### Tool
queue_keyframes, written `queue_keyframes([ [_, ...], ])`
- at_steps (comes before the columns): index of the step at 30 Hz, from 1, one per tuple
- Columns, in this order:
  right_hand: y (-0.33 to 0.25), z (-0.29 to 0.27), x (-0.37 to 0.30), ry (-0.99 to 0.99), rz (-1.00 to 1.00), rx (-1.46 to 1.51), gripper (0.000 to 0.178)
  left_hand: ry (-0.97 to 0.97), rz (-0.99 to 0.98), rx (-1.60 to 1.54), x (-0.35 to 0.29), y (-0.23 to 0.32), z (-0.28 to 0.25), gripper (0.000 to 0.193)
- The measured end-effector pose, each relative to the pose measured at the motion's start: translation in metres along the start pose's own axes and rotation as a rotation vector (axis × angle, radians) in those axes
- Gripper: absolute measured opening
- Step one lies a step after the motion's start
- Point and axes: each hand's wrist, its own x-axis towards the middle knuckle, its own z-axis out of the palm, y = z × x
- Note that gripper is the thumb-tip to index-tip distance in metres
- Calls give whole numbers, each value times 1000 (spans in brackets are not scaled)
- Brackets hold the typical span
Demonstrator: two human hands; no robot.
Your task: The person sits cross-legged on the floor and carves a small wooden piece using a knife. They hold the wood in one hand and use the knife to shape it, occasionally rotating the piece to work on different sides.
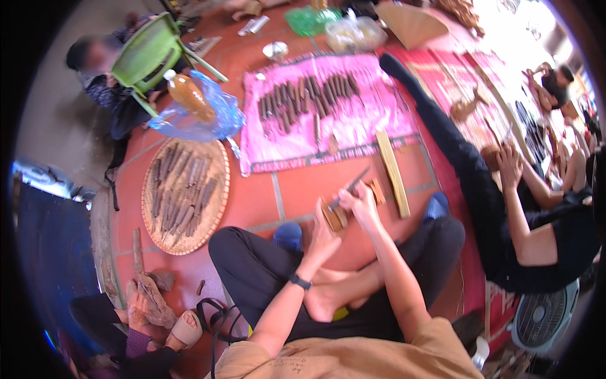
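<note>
1. Far left of the mat there's a round woven tray [218, 165] with a bunch of brown sticks [195, 170] lying on it.
2. Next, a pink mat [271, 151] on the tiles, more dark sticks [290, 95] in a loose row.
3. Left hand [323, 236]: fingers wrapped on a brown wooden block [335, 219], which pokes out past them toward the right hand.
4. Right hand [358, 201]: fingers closed together on a slim dark tool [360, 178]. It slants through them, one end sticking out up and right, the other by the block. Can't tell if they touch.
5. Just right of those fingers, a small brown wood piece [378, 190], then a long yellowish plank [392, 175] on the floor.
</note>
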Motion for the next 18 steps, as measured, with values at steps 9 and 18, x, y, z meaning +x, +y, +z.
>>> queue_keyframes([
  [9, -5, 15, 2, 20, -3, -122, 14, 26, 2, -94, -4, 11, -12, 99],
  [18, 1, 10, 3, 2, -108, -375, 14, 13, -34, -66, -4, 15, -9, 102],
])
